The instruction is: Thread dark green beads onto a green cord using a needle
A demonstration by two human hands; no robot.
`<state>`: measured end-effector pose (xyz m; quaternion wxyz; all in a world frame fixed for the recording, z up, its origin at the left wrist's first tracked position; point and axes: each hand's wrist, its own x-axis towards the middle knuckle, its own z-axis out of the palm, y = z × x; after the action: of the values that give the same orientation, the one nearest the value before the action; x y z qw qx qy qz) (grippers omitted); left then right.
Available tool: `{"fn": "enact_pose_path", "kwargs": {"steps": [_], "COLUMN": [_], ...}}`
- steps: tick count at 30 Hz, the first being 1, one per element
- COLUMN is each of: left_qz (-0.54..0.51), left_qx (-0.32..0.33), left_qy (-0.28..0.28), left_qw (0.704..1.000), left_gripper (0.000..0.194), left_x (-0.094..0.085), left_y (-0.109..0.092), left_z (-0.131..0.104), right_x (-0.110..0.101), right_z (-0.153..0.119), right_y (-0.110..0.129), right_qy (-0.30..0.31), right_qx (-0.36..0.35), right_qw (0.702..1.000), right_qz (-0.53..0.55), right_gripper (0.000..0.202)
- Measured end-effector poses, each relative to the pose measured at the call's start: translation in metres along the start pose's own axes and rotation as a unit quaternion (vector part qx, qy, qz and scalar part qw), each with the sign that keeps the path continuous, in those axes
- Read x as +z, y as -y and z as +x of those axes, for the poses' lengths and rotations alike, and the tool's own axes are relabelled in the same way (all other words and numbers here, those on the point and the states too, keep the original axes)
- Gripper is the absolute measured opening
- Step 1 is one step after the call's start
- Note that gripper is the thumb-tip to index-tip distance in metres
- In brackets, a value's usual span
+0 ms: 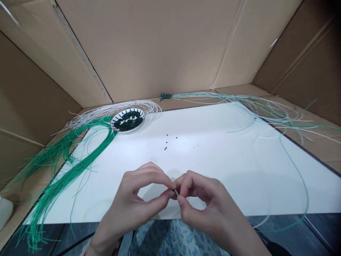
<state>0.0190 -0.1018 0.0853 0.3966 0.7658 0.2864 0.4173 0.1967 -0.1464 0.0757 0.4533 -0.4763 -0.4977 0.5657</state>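
Observation:
Over the front edge of the white board, my left hand (144, 193) and my right hand (198, 197) meet fingertip to fingertip. Both are closed in a pinch on a thin cord (175, 192), of which only a short dark and pale bit shows between the fingers. Whether a bead sits on it is too small to tell. Beyond my hands, several loose dark beads (166, 143) lie on the board. Farther back, a white patterned dish (113, 125) holds a heap of dark green beads (129, 120).
Green cords (80, 174) spread down the left side, overhanging the front edge. White cords (119, 106) lie behind the dish. A bundle of beaded cords (197, 95) runs along the back to the right. Cardboard walls (160, 46) enclose the white board (226, 153).

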Motion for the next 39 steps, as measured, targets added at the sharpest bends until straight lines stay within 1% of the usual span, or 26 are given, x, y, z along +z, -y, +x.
{"fn": "enact_pose_path", "kwargs": {"steps": [8,13,17,19,22,24,26,28,29,31,34,36,39], "left_qz": [-0.013,-0.007,-0.023,-0.026,-0.005,0.008,0.011,0.011,0.016,0.029,0.049,0.052,0.055], "left_qx": [-0.019,-0.026,-0.047,-0.045,-0.027,-0.018,-0.029,-0.055,-0.068,-0.082,-0.084,-0.083,-0.08], "left_qy": [0.023,0.051,0.079,0.08,0.063,0.051,0.041,0.037,0.035,0.032,0.032,0.033,0.026], "left_qw": [0.999,0.998,0.996,0.995,0.998,0.999,0.999,0.998,0.997,0.996,0.995,0.995,0.995], "left_gripper": [0.025,0.024,0.025,0.025,0.024,0.024,0.026,0.027,0.022,0.006,0.015,0.015,0.016], "left_x": [-0.001,-0.001,-0.001,-0.001,0.0,-0.001,-0.001,-0.001,-0.001,0.0,0.002,0.003,0.005], "left_y": [-0.002,-0.003,-0.002,-0.002,-0.002,0.0,0.003,0.006,0.008,0.009,0.009,0.007,0.006], "left_z": [0.0,0.002,0.003,0.003,0.002,0.002,0.001,0.0,0.0,0.0,0.001,0.002,0.004], "right_x": [0.001,0.0,-0.001,-0.002,-0.007,-0.011,-0.015,-0.017,-0.018,-0.018,-0.016,-0.014,-0.012], "right_z": [-0.001,0.0,0.001,0.001,0.003,0.004,0.006,0.007,0.008,0.009,0.011,0.011,0.01], "right_y": [0.001,0.001,0.0,-0.003,-0.01,-0.014,-0.018,-0.022,-0.024,-0.026,-0.026,-0.024,-0.021], "right_qy": [-0.007,0.015,0.03,0.038,0.063,0.076,0.068,0.045,0.035,0.021,0.013,0.006,-0.011], "right_qx": [0.027,0.019,0.04,0.038,0.04,0.042,0.033,0.018,0.013,0.008,0.009,0.005,-0.002], "right_qw": [0.999,0.999,0.998,0.997,0.994,0.991,0.992,0.994,0.995,0.996,0.997,0.998,0.999], "right_qz": [0.043,0.04,0.044,0.054,0.084,0.101,0.106,0.1,0.093,0.082,0.069,0.067,0.048], "right_gripper": [0.014,0.014,0.016,0.016,0.013,0.017,0.025,0.027,0.027,0.027,0.024,0.019,0.018]}}
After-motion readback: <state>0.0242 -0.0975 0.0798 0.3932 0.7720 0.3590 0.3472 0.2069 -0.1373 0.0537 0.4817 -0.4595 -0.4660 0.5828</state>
